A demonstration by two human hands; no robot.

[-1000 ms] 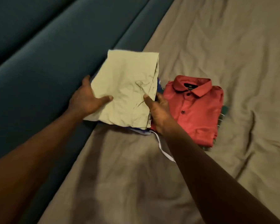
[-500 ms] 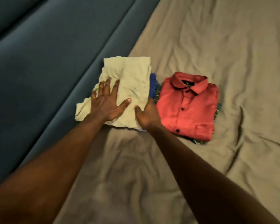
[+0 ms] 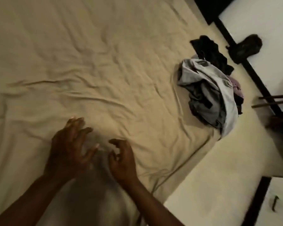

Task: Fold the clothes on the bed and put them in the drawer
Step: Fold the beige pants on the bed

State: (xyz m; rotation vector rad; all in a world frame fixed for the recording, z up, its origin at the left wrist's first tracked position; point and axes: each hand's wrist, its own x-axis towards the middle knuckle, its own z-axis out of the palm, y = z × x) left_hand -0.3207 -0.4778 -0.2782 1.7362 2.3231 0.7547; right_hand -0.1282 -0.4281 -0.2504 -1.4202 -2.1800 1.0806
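Both our left hand [image 3: 69, 149] and right hand [image 3: 122, 160] hover empty, fingers spread, over the bed [image 3: 104, 62]; we judge the pile [image 3: 209, 93] soft, light and limp, best gathered by an edge.

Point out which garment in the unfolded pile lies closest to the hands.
The grey garment: it sits at the pile's near side, toward the right hand. The black garment and the purple one lie behind it.

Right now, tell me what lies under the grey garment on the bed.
Under the grey garment, a purple piece and black clothing stick out. Anything deeper in the pile is covered. It all rests on the bedsheet.
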